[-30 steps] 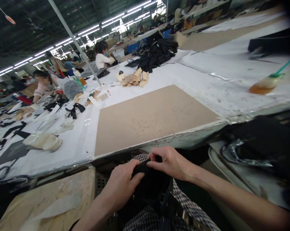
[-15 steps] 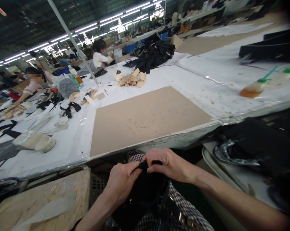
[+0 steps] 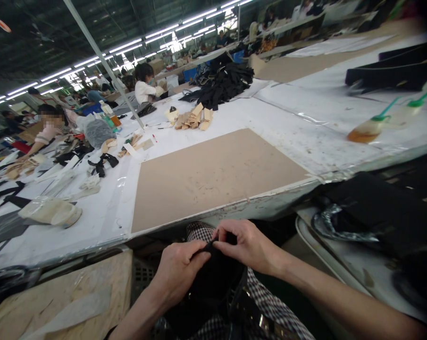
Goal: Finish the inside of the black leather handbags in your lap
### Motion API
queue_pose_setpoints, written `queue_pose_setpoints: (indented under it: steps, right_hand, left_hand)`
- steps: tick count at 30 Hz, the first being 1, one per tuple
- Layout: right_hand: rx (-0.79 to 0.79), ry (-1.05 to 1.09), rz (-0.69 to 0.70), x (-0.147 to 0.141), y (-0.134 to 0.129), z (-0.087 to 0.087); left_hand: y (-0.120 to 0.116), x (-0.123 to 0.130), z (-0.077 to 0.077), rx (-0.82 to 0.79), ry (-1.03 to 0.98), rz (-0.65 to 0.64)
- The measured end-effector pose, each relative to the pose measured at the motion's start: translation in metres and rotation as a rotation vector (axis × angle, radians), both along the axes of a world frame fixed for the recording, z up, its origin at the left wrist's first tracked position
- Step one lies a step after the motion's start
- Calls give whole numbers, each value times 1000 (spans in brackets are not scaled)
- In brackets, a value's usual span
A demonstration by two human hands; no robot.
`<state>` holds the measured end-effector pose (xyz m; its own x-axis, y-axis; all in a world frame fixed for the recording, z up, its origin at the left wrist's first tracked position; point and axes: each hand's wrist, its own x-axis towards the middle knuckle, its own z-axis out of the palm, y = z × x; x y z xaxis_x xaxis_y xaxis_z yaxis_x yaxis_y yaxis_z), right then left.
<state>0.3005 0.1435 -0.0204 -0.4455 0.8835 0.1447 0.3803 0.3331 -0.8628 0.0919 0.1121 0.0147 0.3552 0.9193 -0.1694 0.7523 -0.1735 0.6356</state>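
Observation:
A black fabric item, perhaps a bag, lies on my lap over checked cloth. Its upper edge is pinched between the thumb and fingers of my left hand. Close beside it, my right hand pinches the same edge, thumb and fingertips pressed together. Shiny metal-like pieces show lower on the item, too dark to make out. Both hands are just below the front edge of the worktable.
A brown board lies on the white worktable. A squeeze bottle of amber liquid stands right; tan strips and a black fabric heap lie beyond. A wooden board is at left. Other people sit further off.
My right fingers have shifted slightly along the pinched edge, and the edge now looks drawn up into a narrower fold. My left hand keeps its grip nearly in place.

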Motion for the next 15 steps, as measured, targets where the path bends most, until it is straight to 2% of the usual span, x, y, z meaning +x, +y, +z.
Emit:
queue_pose_setpoints:
  steps: [6,10,11,13,15]
  right_hand:
    - [-87,153,-84,-5,-3,-3]
    - [-141,218,-4,3,6,-6]
    - [-85,177,-8,7,7,-2]
    - [127,41,-93,14,2,10]
    - [349,-102,-152,15,-16,26]
  left_hand:
    - [11,10,1,-76,-102,19]
    - [26,14,-3,-74,-106,-36]
    - [30,14,-4,-48,-80,-50]
    - [37,14,-3,5,-28,-65]
    - [43,14,-3,-5,-4,-91]
